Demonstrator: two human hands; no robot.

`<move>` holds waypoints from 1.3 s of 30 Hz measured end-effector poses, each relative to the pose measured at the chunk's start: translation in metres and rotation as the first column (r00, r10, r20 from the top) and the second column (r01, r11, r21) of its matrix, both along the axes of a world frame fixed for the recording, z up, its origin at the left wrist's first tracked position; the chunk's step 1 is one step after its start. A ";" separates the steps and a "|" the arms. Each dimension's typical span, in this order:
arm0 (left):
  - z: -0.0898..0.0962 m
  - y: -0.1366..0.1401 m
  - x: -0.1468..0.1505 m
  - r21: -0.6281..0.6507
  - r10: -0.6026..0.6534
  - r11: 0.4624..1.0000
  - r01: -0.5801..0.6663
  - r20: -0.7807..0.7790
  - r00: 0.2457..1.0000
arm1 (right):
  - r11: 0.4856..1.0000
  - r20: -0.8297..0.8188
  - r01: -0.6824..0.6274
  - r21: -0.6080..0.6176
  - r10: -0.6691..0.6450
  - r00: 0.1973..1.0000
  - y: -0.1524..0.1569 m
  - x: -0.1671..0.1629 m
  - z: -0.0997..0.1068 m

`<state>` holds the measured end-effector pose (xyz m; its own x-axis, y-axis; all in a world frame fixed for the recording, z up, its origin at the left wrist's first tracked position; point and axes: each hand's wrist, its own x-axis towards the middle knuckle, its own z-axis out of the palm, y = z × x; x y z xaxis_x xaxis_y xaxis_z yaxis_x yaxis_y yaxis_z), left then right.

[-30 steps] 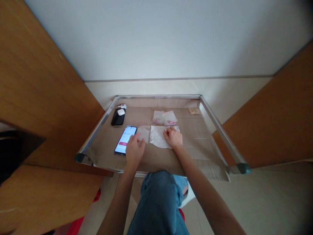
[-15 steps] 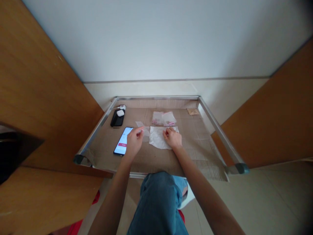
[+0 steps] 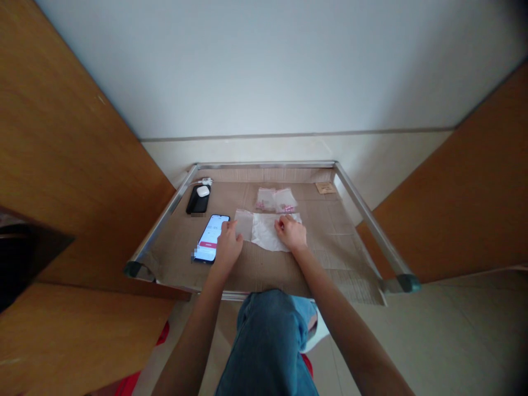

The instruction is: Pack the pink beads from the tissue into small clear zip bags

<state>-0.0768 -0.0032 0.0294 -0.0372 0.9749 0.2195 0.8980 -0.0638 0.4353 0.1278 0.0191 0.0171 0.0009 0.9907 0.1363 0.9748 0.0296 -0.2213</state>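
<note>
My left hand (image 3: 228, 246) pinches the left edge of a small clear plastic bag (image 3: 245, 223), which lies on the cardboard-covered table (image 3: 256, 264). My right hand (image 3: 292, 233) rests on a white tissue (image 3: 265, 232) just right of that bag. Its fingers are curled at the tissue's far edge, and whether they hold something small is hidden. Two small clear bags with pink bits inside (image 3: 267, 199) (image 3: 286, 201) lie just beyond the tissue.
A lit phone (image 3: 211, 237) lies left of my left hand. Farther back left are a black device (image 3: 197, 202) and a white earbud case (image 3: 202, 191). A small brown tag (image 3: 325, 187) lies at the back right. A metal rail (image 3: 371, 225) frames the table; wooden panels stand on both sides.
My left hand lifted the clear bag off the table, then lowered it flat again beside the tissue. My right hand has stayed on the tissue.
</note>
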 end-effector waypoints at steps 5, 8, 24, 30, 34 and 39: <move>0.011 -0.006 0.003 0.011 0.112 0.994 -0.112 -0.188 0.976 | 1.000 -0.017 0.000 0.015 0.001 1.000 0.000 0.000 -0.002; 0.014 0.002 0.007 0.093 0.027 0.996 -0.014 -0.143 0.989 | 1.000 -0.027 -0.003 0.016 0.003 1.000 0.001 0.001 -0.003; -0.044 0.055 0.012 -0.001 -0.369 0.926 0.376 -0.201 0.908 | 1.000 -0.041 -0.010 0.030 0.011 0.999 0.002 0.002 -0.004; -0.045 0.054 0.011 -0.038 -0.368 0.926 0.376 -0.319 0.873 | 0.999 -0.054 -0.011 0.052 0.014 0.998 0.002 0.002 -0.005; -0.044 0.048 0.009 -0.014 -0.350 0.932 0.363 -0.308 0.885 | 0.997 -0.062 -0.013 0.071 0.018 0.998 0.002 0.002 -0.006; -0.042 0.043 0.008 0.041 -0.333 0.935 0.352 -0.239 0.912 | 0.996 -0.074 -0.016 0.088 0.023 0.997 0.002 0.003 -0.008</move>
<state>-0.0686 0.0398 -0.0121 0.3557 0.8972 0.2618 0.8880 -0.4118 0.2046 0.1311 0.0215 0.0094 -0.0045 0.9750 0.2222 0.9545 0.0705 -0.2898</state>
